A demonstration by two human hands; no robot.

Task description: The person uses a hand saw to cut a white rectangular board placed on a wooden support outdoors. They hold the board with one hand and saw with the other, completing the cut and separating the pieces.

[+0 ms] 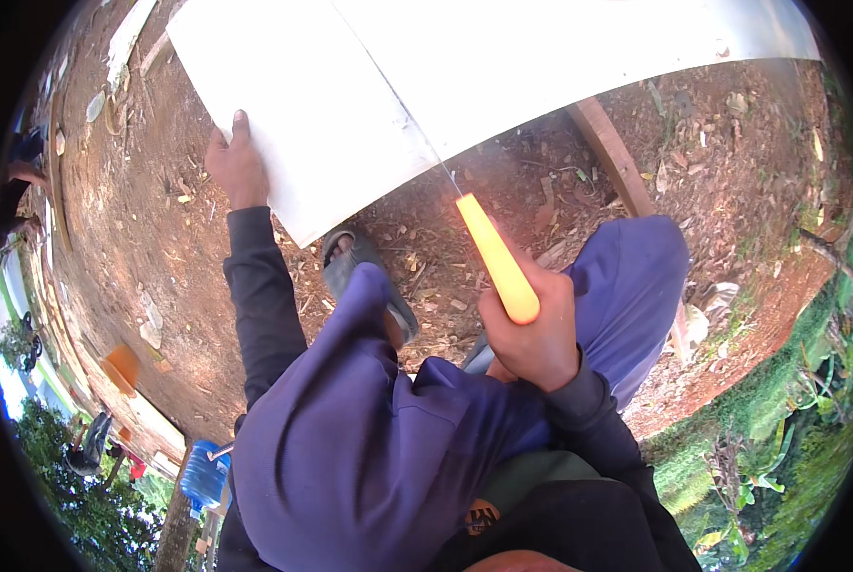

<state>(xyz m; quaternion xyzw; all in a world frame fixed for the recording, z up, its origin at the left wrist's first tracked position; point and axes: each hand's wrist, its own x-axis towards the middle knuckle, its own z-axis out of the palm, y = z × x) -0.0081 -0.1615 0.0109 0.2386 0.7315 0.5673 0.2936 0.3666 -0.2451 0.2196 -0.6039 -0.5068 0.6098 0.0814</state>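
A large white board (293, 114) spans the top of the view, with a thin dark line running across it. At the board's left edge, my left hand (239, 164) grips it with the thumb on top; the fingers beneath are hidden. My right hand (533, 329) is closed around the yellow-orange handle (499, 262) of a handsaw. Seen nearly edge-on, the saw's thin blade (450, 175) meets the board's near edge in line with the dark line. How deep the blade sits in the board I cannot tell.
A wooden beam (612, 157) slants out from under the board on the right. My sandalled foot (374, 276) is on the chip-strewn earth below the board. A blue water jug (205, 475) and an orange container (121, 368) stand at the left. Another person's hand (28, 173) shows at the far left.
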